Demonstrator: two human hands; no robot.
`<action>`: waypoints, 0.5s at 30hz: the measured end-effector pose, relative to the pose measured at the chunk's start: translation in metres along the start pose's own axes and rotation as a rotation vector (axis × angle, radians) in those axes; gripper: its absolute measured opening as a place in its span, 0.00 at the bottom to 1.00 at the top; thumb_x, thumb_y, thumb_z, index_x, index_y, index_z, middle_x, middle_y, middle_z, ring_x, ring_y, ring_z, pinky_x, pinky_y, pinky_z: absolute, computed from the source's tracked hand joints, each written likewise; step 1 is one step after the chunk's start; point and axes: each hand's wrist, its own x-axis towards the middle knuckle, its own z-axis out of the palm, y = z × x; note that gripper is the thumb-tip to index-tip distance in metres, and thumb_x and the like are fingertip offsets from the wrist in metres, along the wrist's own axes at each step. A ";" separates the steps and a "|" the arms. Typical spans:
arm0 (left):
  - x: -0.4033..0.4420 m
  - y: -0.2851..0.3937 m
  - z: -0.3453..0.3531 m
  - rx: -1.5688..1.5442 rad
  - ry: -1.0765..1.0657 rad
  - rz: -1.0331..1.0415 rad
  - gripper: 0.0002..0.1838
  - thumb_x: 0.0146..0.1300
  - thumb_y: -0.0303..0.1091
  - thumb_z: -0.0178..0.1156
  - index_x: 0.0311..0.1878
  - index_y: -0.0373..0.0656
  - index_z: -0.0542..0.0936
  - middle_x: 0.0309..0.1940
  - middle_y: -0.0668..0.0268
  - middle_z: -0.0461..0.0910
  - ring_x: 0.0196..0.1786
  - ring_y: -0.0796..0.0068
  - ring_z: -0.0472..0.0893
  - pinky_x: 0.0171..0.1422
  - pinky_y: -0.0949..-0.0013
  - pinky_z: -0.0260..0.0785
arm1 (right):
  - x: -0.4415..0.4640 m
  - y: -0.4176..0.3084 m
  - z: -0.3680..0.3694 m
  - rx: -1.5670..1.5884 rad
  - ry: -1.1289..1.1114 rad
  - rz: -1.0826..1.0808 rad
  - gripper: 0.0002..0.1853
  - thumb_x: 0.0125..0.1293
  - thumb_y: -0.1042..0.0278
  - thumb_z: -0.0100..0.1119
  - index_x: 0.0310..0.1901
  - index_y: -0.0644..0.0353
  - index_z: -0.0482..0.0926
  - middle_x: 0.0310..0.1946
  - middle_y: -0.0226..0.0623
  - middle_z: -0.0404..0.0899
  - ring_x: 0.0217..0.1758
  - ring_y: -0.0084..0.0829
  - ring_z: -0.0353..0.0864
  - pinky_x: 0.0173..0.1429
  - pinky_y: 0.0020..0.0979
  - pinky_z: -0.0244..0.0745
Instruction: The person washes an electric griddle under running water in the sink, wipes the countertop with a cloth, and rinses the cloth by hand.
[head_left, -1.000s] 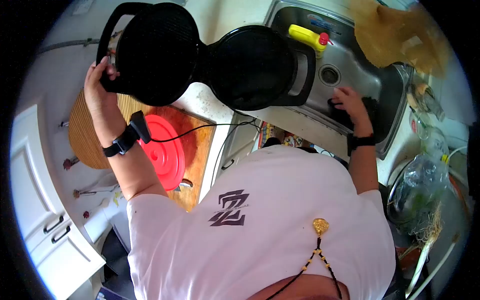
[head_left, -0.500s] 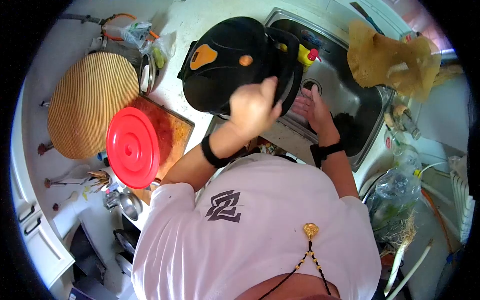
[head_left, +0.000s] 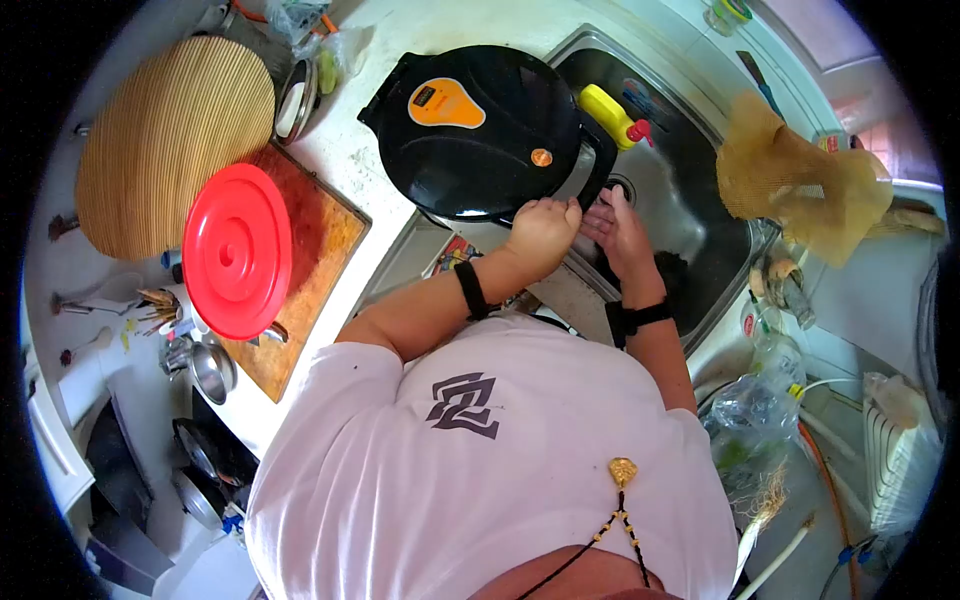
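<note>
A round black electric griddle [head_left: 470, 150] with an orange label lies with its lid down, on the counter beside the sink. Its loop handle [head_left: 602, 150] points toward the sink. My left hand [head_left: 543, 238] is closed at the near end of this handle, knuckles up, its fingertips partly hidden. My right hand [head_left: 622, 235] is held over the sink's edge, close by the handle, with fingers stretched out and nothing in them. Whether its fingertips touch the handle I cannot tell.
The steel sink [head_left: 700, 200] holds a yellow bottle [head_left: 608, 112] with a red cap. Left of the griddle are a red lid [head_left: 238, 255], a wooden board [head_left: 330, 235] and a round slatted mat [head_left: 170, 150]. A brown mesh cloth [head_left: 795, 180] hangs at the right.
The griddle has gone from tilted to lying flatter. My left hand has come down from in front of it to the handle's near end. My right hand stays nearly in place.
</note>
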 end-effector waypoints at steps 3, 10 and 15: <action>-0.001 0.003 0.001 0.012 -0.015 -0.012 0.20 0.52 0.32 0.56 0.49 0.36 0.77 0.32 0.62 0.79 0.36 0.63 0.80 0.41 0.62 0.73 | 0.004 0.000 -0.004 -0.021 0.031 0.021 0.37 0.66 0.39 0.54 0.62 0.65 0.63 0.50 0.49 0.70 0.52 0.41 0.75 0.57 0.39 0.74; -0.005 0.005 0.005 0.008 -0.026 -0.026 0.20 0.53 0.31 0.55 0.51 0.36 0.78 0.35 0.61 0.79 0.39 0.63 0.78 0.44 0.64 0.73 | 0.007 0.000 -0.005 0.031 0.009 0.009 0.29 0.64 0.46 0.61 0.56 0.60 0.67 0.44 0.42 0.73 0.48 0.37 0.77 0.51 0.37 0.77; -0.012 0.004 0.006 -0.026 -0.035 -0.019 0.19 0.54 0.30 0.55 0.51 0.36 0.78 0.38 0.60 0.79 0.42 0.62 0.77 0.46 0.63 0.73 | 0.012 -0.002 -0.008 -0.062 0.040 -0.020 0.25 0.65 0.51 0.61 0.55 0.61 0.69 0.42 0.41 0.75 0.44 0.34 0.78 0.49 0.37 0.77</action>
